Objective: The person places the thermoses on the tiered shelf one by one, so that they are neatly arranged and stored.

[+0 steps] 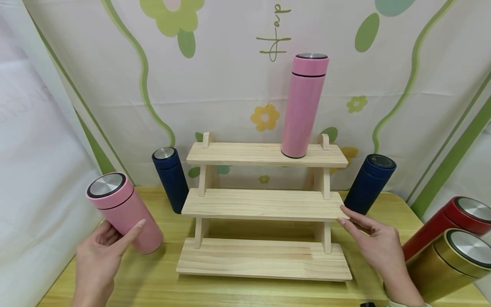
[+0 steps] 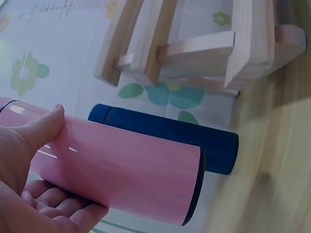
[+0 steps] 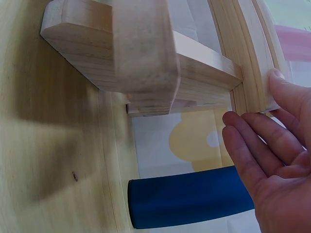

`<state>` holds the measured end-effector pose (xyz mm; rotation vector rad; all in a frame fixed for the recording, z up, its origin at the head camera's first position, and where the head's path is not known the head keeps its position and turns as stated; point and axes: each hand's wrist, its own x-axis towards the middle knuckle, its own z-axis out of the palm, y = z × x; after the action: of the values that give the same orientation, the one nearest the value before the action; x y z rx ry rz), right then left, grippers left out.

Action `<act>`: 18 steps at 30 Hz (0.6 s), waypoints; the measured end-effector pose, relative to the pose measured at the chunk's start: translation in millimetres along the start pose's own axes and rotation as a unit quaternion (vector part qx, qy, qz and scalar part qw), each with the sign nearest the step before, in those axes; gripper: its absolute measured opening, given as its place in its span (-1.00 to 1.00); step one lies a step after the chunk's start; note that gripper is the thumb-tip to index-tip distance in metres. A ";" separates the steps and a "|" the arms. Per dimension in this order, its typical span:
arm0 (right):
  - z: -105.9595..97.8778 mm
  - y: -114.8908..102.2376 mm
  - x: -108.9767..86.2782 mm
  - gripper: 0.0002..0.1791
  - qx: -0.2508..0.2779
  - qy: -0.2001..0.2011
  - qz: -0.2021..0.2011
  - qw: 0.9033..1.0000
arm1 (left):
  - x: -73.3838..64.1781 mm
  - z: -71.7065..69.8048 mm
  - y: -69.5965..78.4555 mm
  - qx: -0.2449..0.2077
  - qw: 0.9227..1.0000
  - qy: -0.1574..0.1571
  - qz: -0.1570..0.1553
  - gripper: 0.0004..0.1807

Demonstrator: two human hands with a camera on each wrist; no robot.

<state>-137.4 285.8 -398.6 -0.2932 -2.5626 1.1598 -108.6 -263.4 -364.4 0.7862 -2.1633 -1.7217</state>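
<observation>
A pink thermos bottle (image 1: 130,217) with a steel-topped lid is in my left hand (image 1: 97,251). My thumb and curled fingers grip its sides, and the left wrist view shows its dark base (image 2: 195,187) held above the table. My right hand (image 1: 377,243) pinches the right end of the middle shelf (image 1: 264,204) of a three-tier wooden stand. In the right wrist view the thumb (image 3: 286,90) lies on the shelf's edge, with fingers on its other side. Another pink thermos bottle (image 1: 304,106) stands upright on the top shelf (image 1: 238,152), right of centre.
Blue thermos bottles stand behind the stand's left (image 1: 170,181) and right (image 1: 370,183) sides. At the far right are a red thermos bottle (image 1: 445,221) and a gold thermos bottle (image 1: 446,264), close beside my right forearm. A printed cloth (image 1: 230,76) hangs behind the wooden table (image 1: 145,281).
</observation>
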 end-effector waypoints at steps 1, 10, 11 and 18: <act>-0.1 0.1 -0.1 -0.50 0.000 0.001 -0.001 1.000 | -1.2 0.5 0.9 0.002 1.000 -0.002 0.003 0.04; 2.0 -1.5 1.0 -0.52 0.007 0.005 -0.021 1.000 | -11.9 7.5 9.3 0.055 0.997 -0.042 0.024 0.08; 2.3 -1.7 1.1 -0.52 0.006 0.005 -0.023 1.000 | -12.9 8.3 11.2 0.056 0.997 -0.045 0.024 0.09; 1.9 0.3 -0.8 -0.53 0.003 0.008 -0.022 1.000 | -17.0 16.2 34.6 0.067 0.994 -0.062 0.064 0.00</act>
<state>-137.4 284.4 -400.1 -0.2418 -2.5379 1.1447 -111.7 -235.5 -333.4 0.5697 -2.3760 -1.6148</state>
